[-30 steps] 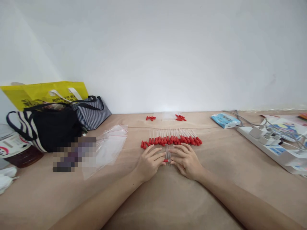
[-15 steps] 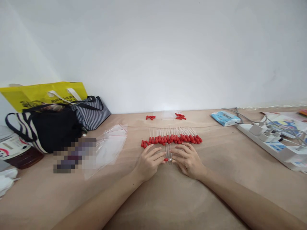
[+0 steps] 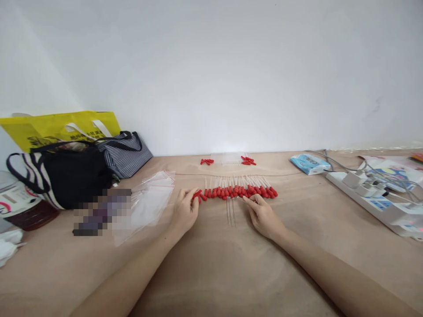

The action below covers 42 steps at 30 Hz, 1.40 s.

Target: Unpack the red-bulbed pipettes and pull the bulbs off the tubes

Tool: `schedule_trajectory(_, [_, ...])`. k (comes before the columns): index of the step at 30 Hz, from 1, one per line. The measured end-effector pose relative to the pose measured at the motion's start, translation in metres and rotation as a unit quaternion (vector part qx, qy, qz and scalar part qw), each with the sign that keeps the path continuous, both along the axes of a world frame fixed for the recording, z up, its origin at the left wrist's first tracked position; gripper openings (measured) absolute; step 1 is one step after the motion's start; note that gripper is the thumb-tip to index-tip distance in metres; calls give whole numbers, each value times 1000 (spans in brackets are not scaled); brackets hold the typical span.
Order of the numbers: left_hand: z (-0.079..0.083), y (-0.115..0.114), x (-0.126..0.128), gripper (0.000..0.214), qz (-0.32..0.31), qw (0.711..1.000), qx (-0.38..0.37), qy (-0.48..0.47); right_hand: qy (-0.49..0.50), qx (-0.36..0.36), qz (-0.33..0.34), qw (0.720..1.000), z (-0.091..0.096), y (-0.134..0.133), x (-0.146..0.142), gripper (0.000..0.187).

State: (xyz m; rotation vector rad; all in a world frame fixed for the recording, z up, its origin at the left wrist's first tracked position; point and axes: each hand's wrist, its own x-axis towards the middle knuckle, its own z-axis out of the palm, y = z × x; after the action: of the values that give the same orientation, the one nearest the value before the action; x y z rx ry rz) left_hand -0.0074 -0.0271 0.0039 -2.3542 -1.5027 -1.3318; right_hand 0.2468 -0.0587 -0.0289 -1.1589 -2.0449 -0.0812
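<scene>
My left hand (image 3: 185,209) is closed at the left end of the row, its fingertips pinching a red rubber bulb (image 3: 197,193). More red bulbs lie against those fingers. My right hand (image 3: 264,216) pinches the end of a thin clear glass tube (image 3: 239,197), mostly hidden by the fingers. Between my hands several bare glass tubes (image 3: 230,212) lie lengthwise on the table. Just beyond them is a row of droppers (image 3: 236,190), red bulbs towards me and pale stems pointing to the wall.
Farther back lie two small heaps of red bulbs (image 3: 207,162) beside a clear bag (image 3: 231,158). Clear zip bags (image 3: 152,200), a black bag (image 3: 72,176) and a yellow bag (image 3: 66,123) are on the left. A tissue pack (image 3: 309,163) and power strip (image 3: 380,202) stand right.
My hands have parted from the middle, where a red bulb and glass tube were between them. My left hand moved left to the loose bulbs; my right moved slightly away to the tube ends.
</scene>
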Motion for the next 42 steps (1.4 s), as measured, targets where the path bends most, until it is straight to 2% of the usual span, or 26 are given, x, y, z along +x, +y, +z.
schedule_trajectory(5, [5, 15, -16, 26, 85, 983, -147, -70, 30, -33, 13, 999, 1, 2, -4, 27])
schedule_trajectory(8, [6, 17, -15, 24, 85, 970, -218, -71, 35, -46, 23, 998, 4, -2, -9, 21])
schedule_trajectory(11, [6, 15, -14, 25, 67, 965, -243, -76, 28, -62, 58, 996, 9, -8, -13, 16])
schedule_trajectory(17, [2, 15, -16, 29, 79, 970, -226, -44, 4, -77, 86, 993, 13, -16, -16, 27])
schedule_trajectory(22, [-4, 18, -16, 32, 92, 976, -196, 5, 12, -84, 87, 993, 13, -15, -15, 23])
schedule_trajectory(26, [-3, 15, -14, 28, 105, 985, -123, 61, 23, -91, 75, 993, 13, -14, -13, 20])
schedule_trajectory(28, [-2, 11, -10, 25, 89, 989, -60, 101, 30, -90, 71, 993, 13, -14, -13, 20])
schedule_trajectory(32, [-1, 6, 8, 23, 8, 986, 22, 163, 35, -85, 24, 995, 10, -12, -13, 25])
schedule_trajectory(36, [-5, 13, 26, 25, -20, 982, 34, 184, 27, -78, -4, 997, 6, -9, -14, 36])
schedule_trajectory(42, [-11, 23, 34, 17, -41, 986, 35, 155, 7, -86, 31, 996, 7, -7, -15, 35])
